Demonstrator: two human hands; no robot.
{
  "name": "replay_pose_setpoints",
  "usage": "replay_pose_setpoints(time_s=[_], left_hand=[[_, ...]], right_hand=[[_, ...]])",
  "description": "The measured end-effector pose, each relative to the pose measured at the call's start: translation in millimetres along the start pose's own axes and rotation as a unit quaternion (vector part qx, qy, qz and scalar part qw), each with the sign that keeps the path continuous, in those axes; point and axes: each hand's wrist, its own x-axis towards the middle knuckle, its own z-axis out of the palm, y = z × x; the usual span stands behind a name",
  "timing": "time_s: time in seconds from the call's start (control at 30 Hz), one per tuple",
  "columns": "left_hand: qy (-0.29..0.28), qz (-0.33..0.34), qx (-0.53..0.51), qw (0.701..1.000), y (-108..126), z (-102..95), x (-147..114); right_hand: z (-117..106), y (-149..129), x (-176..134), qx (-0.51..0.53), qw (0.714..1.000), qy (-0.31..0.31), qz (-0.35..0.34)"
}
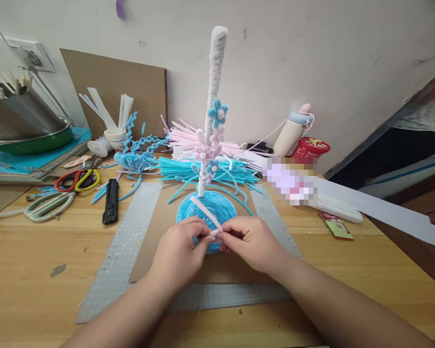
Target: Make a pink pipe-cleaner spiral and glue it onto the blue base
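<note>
Both hands meet in front of a round blue base [188,212] wound from fuzzy strands. My left hand [183,244] pinches one end of a pale pink pipe cleaner [206,212]. My right hand [252,241] pinches the same pipe cleaner close beside it, where it bends; its free end sticks up to the left. From the base rises a white wrapped post [216,72], leaning slightly. Along it sit a blue fuzzy flower [218,113], a pink flower [203,153] and a smaller blue flower [212,168].
Behind lie bundles of blue pipe cleaners [174,169] and pink pipe cleaners [183,137]. At left are scissors [50,205], a black utility knife [111,200] and a steel pot [25,113]. A bottle [292,135] and red tub [313,147] stand back right. Cardboard [155,263] covers the cutting mat [105,275].
</note>
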Motion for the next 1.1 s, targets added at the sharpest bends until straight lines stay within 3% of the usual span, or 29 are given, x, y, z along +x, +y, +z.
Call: replay_pose_setpoints(time_s=[0.27,0.47,0.53,0.6,0.67,0.73,0.83,0.97,1.1], left_hand=[[0.007,-0.014,-0.006,1.0,-0.6,2.7,2.2],[0.037,0.003,0.022,0.999,-1.3,6.0,-0.6],[0.088,0.049,0.079,0.992,0.1,4.9,-3.7],[0.134,0.137,0.158,0.969,1.5,2.4,-6.6],[0.129,0.22,0.22,0.942,1.9,-0.8,-7.2],[0.08,0.245,0.248,0.934,1.2,-4.4,-4.7],[0.019,0.207,0.255,0.944,-1.0,-9.5,2.3],[-0.006,0.156,0.234,0.96,-3.6,-12.1,8.5],[-0.049,0.064,0.079,0.994,-4.9,-9.5,9.4]], right_hand=[[3.6,4.9,1.6,0.093,0.994,-0.035,0.038],[2.3,4.1,4.7,0.161,0.983,-0.018,0.092],[2.7,5.0,5.7,0.169,0.979,-0.022,0.113],[4.1,6.9,5.1,0.157,0.979,-0.05,0.124],[6.1,8.3,3.0,0.137,0.978,-0.091,0.126],[7.2,8.2,0.6,0.126,0.976,-0.116,0.134],[4.9,5.0,-0.1,0.133,0.971,-0.115,0.164],[-3.1,1.7,4.4,0.153,0.968,-0.101,0.169],[-7.7,1.7,6.8,0.176,0.968,-0.089,0.158]])
